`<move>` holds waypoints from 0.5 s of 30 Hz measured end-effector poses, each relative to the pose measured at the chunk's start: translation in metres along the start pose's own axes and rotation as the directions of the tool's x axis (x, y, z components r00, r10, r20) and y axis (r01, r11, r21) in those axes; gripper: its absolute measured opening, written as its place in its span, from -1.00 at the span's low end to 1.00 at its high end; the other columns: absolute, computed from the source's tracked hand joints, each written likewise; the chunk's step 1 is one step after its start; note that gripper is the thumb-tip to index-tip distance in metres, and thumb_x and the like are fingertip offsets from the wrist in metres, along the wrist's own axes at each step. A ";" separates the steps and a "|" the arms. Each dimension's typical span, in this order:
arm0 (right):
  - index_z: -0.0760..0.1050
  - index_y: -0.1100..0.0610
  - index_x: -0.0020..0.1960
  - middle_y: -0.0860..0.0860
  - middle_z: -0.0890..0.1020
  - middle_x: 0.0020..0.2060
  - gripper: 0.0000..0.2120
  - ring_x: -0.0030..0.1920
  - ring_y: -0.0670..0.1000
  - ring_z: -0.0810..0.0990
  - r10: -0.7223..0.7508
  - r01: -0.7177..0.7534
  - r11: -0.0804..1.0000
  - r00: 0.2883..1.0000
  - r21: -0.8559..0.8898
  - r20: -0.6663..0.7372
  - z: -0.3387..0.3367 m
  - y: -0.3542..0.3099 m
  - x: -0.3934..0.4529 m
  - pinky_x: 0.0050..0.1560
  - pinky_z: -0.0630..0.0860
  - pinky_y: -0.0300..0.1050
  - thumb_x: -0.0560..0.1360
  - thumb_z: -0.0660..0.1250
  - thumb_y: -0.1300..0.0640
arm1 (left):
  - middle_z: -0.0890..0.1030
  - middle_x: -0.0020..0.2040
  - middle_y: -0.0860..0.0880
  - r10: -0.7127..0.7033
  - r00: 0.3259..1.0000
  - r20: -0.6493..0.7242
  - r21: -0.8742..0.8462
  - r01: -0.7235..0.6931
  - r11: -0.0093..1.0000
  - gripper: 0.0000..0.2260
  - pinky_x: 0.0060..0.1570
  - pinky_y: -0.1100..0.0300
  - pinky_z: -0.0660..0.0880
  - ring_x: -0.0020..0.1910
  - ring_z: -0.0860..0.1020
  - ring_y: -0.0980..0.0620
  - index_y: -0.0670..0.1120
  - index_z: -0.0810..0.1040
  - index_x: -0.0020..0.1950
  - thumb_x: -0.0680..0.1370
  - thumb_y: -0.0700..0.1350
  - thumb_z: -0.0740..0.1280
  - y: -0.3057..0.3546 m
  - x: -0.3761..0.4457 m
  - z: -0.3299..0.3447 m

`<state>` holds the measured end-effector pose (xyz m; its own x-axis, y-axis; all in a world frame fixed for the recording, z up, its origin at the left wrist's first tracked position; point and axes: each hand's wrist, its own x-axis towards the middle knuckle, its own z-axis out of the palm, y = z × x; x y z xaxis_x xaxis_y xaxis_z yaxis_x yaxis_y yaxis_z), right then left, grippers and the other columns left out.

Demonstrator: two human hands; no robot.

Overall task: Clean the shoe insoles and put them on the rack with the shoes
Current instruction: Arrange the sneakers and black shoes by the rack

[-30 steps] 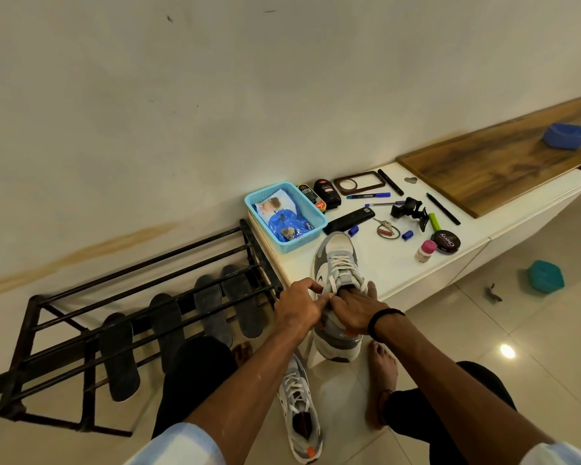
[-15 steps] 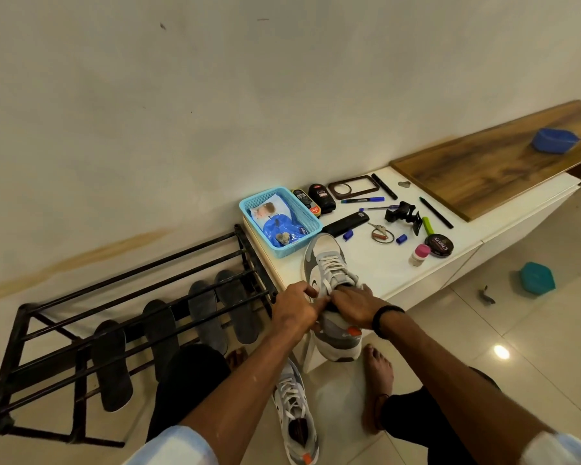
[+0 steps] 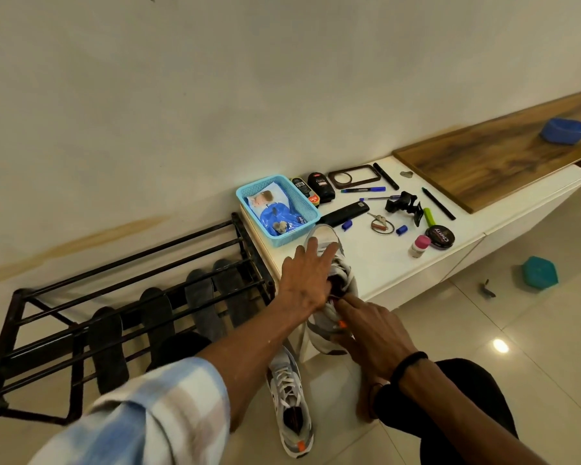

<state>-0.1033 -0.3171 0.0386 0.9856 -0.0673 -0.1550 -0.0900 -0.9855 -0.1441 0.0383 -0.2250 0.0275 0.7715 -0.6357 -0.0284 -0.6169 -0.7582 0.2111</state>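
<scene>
A grey and white shoe [image 3: 329, 317] leans with its toe up on the edge of the white bench [image 3: 376, 260]. The left hand [image 3: 304, 280] lies over the laces with straight, spread fingers, holding nothing. The right hand [image 3: 371, 333] grips the heel, its fingers curled around it. The second shoe [image 3: 291, 404] lies on the floor below. Four dark insoles [image 3: 155, 323] stand leaning in the black rack [image 3: 81, 286]. A blue basket [image 3: 277, 209] sits on the bench just beside the shoe's toe.
</scene>
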 end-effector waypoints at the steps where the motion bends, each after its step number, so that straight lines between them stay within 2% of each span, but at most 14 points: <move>1: 0.35 -0.01 0.38 -0.05 0.48 0.22 -0.55 0.04 0.07 0.55 -0.031 0.031 0.999 1.000 -0.020 -0.001 -0.004 -0.002 -0.002 0.04 0.56 -0.04 0.57 0.30 -0.16 | 0.17 0.57 -0.16 0.027 1.000 0.001 0.043 -0.027 0.999 -0.26 0.32 -0.15 0.42 0.45 0.33 -0.20 0.13 0.07 0.61 0.56 0.03 0.42 -0.001 0.000 -0.003; 3: 0.32 -0.02 0.42 -0.06 0.48 0.23 -0.50 0.04 0.06 0.55 -0.087 0.087 0.996 0.996 -0.011 0.028 -0.014 -0.009 -0.013 0.05 0.57 -0.03 0.56 0.32 -0.17 | 0.16 0.58 -0.15 0.064 0.998 0.015 0.102 -0.065 0.993 -0.23 0.35 -0.16 0.39 0.49 0.27 -0.20 0.14 0.06 0.62 0.54 -0.02 0.44 -0.004 -0.006 -0.011; 5: 0.33 -0.04 0.41 -0.07 0.48 0.24 -0.49 0.04 0.07 0.55 -0.160 0.160 0.987 0.985 0.011 0.063 -0.030 -0.020 -0.028 0.04 0.56 -0.01 0.53 0.34 -0.19 | 0.25 0.52 -0.14 0.078 0.994 0.075 0.079 -0.084 0.993 -0.23 0.33 -0.14 0.41 0.45 0.31 -0.19 0.15 0.11 0.61 0.52 -0.02 0.46 -0.008 -0.022 -0.023; 8: 0.36 -0.06 0.33 -0.09 0.50 0.25 -0.49 0.12 0.09 0.56 -0.260 0.253 0.965 0.956 0.068 0.133 -0.053 -0.039 -0.049 0.07 0.54 0.03 0.48 0.39 -0.24 | 0.43 0.39 -0.12 0.145 0.953 0.267 -0.120 -0.117 0.986 -0.34 0.35 -0.07 0.42 0.36 0.42 -0.14 0.11 0.26 0.55 0.52 0.11 0.46 -0.024 -0.055 -0.042; 10: 0.34 -0.09 0.37 -0.10 0.50 0.28 -0.44 0.16 0.08 0.56 -0.299 0.297 0.954 0.936 0.041 0.184 -0.060 -0.053 -0.060 0.10 0.54 0.02 0.46 0.40 -0.24 | 0.49 0.40 -0.08 0.191 0.915 0.356 -0.259 -0.099 0.961 -0.39 0.38 -0.01 0.40 0.35 0.47 -0.08 0.08 0.36 0.51 0.52 0.15 0.46 -0.038 -0.084 -0.052; 12: 0.33 -0.09 0.40 -0.09 0.49 0.31 -0.41 0.15 0.09 0.58 -0.321 0.335 0.942 0.921 -0.026 0.221 -0.061 -0.068 -0.069 0.08 0.55 0.03 0.46 0.40 -0.24 | 0.53 0.37 -0.01 0.165 0.929 0.332 -0.366 -0.034 0.930 -0.48 0.36 0.00 0.44 0.31 0.50 0.00 0.06 0.44 0.45 0.53 0.13 0.46 -0.050 -0.115 -0.057; 15: 0.34 -0.05 0.39 -0.07 0.50 0.30 -0.41 0.15 0.09 0.58 -0.350 0.374 0.926 0.899 -0.046 0.261 -0.052 -0.086 -0.079 0.07 0.55 0.01 0.47 0.38 -0.27 | 0.54 0.25 -0.02 0.077 0.984 0.161 -0.451 0.004 0.892 -0.60 0.25 0.16 0.41 0.23 0.47 0.05 0.04 0.50 0.38 0.56 0.04 0.43 -0.060 -0.159 -0.050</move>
<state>-0.1658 -0.2353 0.1143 0.8807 0.3252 -0.3445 0.2918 -0.9452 -0.1464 -0.0398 -0.0715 0.0680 0.6869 -0.7069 -0.1688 -0.4770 -0.6137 0.6292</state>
